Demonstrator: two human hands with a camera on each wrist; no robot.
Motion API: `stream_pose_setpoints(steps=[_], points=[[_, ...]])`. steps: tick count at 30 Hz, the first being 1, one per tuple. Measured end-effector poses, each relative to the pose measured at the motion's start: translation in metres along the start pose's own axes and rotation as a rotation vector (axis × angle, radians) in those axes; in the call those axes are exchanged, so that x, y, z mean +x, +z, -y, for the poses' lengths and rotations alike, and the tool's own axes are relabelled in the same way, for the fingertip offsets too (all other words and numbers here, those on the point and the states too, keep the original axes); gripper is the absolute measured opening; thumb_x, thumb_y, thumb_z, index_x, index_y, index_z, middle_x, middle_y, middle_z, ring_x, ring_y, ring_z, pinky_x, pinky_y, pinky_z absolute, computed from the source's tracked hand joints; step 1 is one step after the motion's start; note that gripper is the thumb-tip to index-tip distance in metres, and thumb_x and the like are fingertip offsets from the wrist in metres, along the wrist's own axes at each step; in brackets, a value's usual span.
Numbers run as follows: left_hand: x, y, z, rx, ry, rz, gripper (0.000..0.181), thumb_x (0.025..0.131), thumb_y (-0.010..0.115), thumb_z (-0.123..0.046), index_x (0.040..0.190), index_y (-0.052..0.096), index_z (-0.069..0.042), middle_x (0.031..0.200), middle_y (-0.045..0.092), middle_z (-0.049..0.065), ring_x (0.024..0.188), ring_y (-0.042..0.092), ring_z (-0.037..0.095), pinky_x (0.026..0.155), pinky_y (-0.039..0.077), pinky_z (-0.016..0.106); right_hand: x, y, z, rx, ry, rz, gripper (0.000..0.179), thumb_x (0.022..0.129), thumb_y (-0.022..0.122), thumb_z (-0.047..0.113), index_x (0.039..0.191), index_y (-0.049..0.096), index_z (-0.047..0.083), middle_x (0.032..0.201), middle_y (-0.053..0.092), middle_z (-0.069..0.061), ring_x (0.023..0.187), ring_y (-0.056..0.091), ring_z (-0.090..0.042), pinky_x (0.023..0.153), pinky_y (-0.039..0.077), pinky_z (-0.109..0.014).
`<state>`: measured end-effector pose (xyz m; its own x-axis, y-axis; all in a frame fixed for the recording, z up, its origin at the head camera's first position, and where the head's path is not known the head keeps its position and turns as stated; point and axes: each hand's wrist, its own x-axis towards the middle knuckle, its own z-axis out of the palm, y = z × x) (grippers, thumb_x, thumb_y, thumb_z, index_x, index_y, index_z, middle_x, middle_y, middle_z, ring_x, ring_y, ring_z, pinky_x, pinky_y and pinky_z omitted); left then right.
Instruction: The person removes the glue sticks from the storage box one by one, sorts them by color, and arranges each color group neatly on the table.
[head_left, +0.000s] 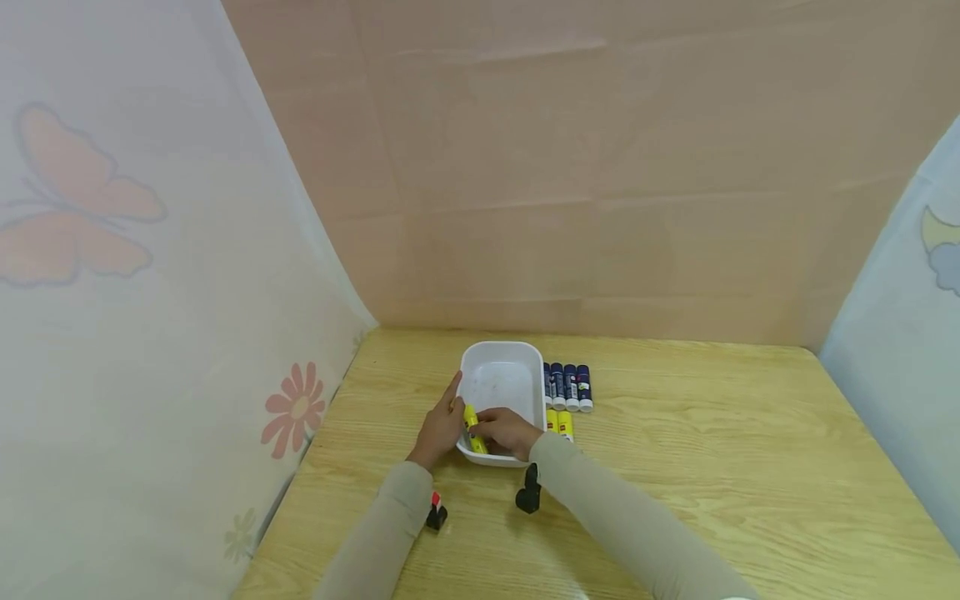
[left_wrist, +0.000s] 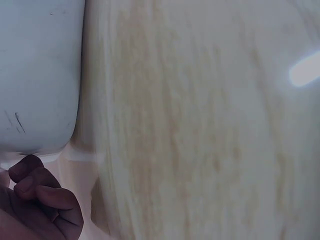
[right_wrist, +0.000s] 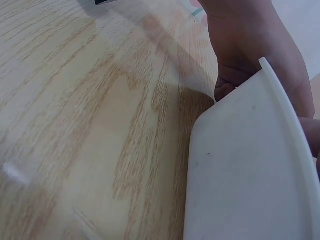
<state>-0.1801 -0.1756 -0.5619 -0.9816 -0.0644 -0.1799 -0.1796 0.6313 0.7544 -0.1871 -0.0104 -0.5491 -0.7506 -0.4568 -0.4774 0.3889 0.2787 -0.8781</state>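
A white plastic tray [head_left: 504, 385] stands on the wooden table. My left hand [head_left: 439, 431] grips its left side, thumb at the rim and index finger pointing along the wall. Inside the tray, at the near left, a yellow glue stick [head_left: 472, 427] lies at a slant. My right hand [head_left: 507, 431] reaches over the right rim and holds this glue stick, its fingertips partly hidden. The right wrist view shows a hand [right_wrist: 260, 50] beside the tray wall [right_wrist: 245, 160]. Curled fingers [left_wrist: 50, 195] appear below the tray in the left wrist view.
Right of the tray, several dark blue glue sticks [head_left: 572, 385] with white ends lie in a row. Yellow glue sticks [head_left: 566, 423] lie nearer, partly behind the right forearm. Wooden tabletop [head_left: 712, 442] extends right. A beige sheet [head_left: 600, 167] hangs behind.
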Motion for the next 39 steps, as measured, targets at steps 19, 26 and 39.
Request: stream_pose_setpoints(steps=[19, 26, 39], points=[[-0.003, -0.002, 0.004, 0.010, -0.004, -0.009, 0.048, 0.104, 0.028, -0.047, 0.151, 0.020, -0.052, 0.136, 0.055, 0.013, 0.091, 0.056, 0.027, 0.080, 0.045, 0.046, -0.009, 0.007, 0.003, 0.076, -0.065, -0.065, 0.051, 0.094, 0.065, 0.021, 0.137, 0.050, -0.003, 0.133, 0.055, -0.015, 0.109, 0.059, -0.024, 0.092, 0.049, -0.042], [-0.006, -0.006, 0.007, 0.012, -0.006, -0.006, 0.049, 0.103, 0.029, -0.046, 0.151, 0.020, -0.051, 0.139, 0.052, 0.015, 0.095, 0.056, 0.028, 0.081, 0.046, 0.050, -0.009, 0.011, 0.005, 0.129, -0.084, -0.120, 0.056, 0.095, 0.064, 0.028, 0.141, 0.047, 0.001, 0.136, 0.053, -0.013, 0.110, 0.060, -0.025, 0.090, 0.050, -0.040], [-0.010, -0.015, 0.010, 0.029, 0.003, -0.022, 0.048, 0.104, 0.029, -0.045, 0.152, 0.021, -0.049, 0.127, 0.060, 0.019, 0.084, 0.061, 0.025, 0.066, 0.049, 0.039, -0.003, 0.017, 0.008, 0.261, -0.147, -0.175, 0.060, 0.093, 0.066, 0.033, 0.142, 0.047, 0.004, 0.136, 0.053, -0.011, 0.115, 0.056, -0.024, 0.092, 0.049, -0.040]])
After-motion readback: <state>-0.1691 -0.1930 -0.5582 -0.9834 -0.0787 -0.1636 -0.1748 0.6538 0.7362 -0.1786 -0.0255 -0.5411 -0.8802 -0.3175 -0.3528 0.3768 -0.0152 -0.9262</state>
